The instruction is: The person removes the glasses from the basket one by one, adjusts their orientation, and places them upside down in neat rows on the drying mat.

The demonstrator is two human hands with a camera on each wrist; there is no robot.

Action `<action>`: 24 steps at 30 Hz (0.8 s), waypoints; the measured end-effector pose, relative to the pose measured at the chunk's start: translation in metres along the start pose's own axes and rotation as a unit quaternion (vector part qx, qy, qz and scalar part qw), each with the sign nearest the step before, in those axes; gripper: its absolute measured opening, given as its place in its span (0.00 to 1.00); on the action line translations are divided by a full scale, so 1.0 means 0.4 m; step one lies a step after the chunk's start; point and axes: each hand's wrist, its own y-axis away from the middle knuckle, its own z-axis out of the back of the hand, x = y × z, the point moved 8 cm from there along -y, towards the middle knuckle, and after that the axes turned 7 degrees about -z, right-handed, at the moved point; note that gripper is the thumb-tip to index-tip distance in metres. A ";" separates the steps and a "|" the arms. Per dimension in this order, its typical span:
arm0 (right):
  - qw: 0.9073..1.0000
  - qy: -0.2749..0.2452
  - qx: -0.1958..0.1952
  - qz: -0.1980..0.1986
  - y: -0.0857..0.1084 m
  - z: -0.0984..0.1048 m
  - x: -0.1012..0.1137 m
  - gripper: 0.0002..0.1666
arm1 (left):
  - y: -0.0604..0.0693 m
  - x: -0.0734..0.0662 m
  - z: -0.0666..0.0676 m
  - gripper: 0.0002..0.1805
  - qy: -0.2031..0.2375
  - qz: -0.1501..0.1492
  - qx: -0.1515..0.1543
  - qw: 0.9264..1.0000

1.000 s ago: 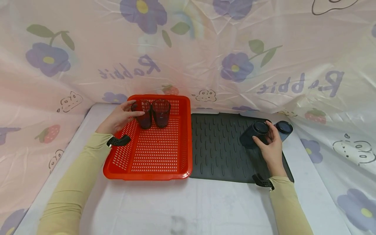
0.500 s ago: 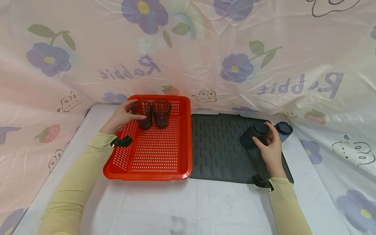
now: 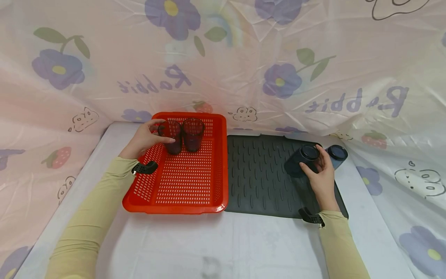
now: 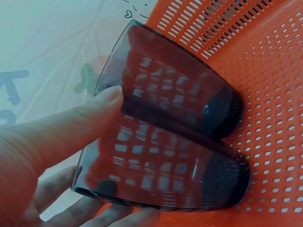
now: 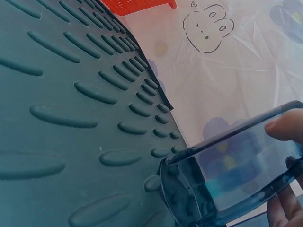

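Observation:
In the head view my left hand (image 3: 142, 140) grips a dark clear glass (image 3: 175, 146) inside the red basket (image 3: 224, 170), its thumb across the near side. A second glass (image 3: 193, 140) stands against it on the right. The left wrist view shows the thumb on the gripped glass (image 4: 156, 163) near its rim, with the other glass (image 4: 175, 82) alongside. My right hand (image 3: 323, 180) holds a bluish glass (image 3: 297, 163) by its upper part over the dark mat (image 3: 258, 174). In the right wrist view this glass (image 5: 241, 165) has its thick base at the mat's ridges.
Another bluish glass (image 3: 336, 155) stands just right of my right hand, at the mat's right edge. The basket and the mat lie side by side on a white-covered table (image 3: 174, 248). A printed curtain (image 3: 223, 69) hangs behind and along both sides.
Both glasses in the basket have shifted slightly right, with my left hand following a little. My right hand and its glass have hardly moved.

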 end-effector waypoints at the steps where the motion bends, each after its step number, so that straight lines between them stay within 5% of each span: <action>1: 1.000 0.000 0.000 -0.001 0.001 0.000 0.000 0.43 | 0.000 0.000 0.000 0.48 -0.003 0.001 0.001 1.000; 24: 1.000 -0.010 -0.002 -0.005 0.000 0.000 -0.001 0.43 | 0.033 -0.006 -0.023 0.46 -0.039 -0.010 0.046 0.998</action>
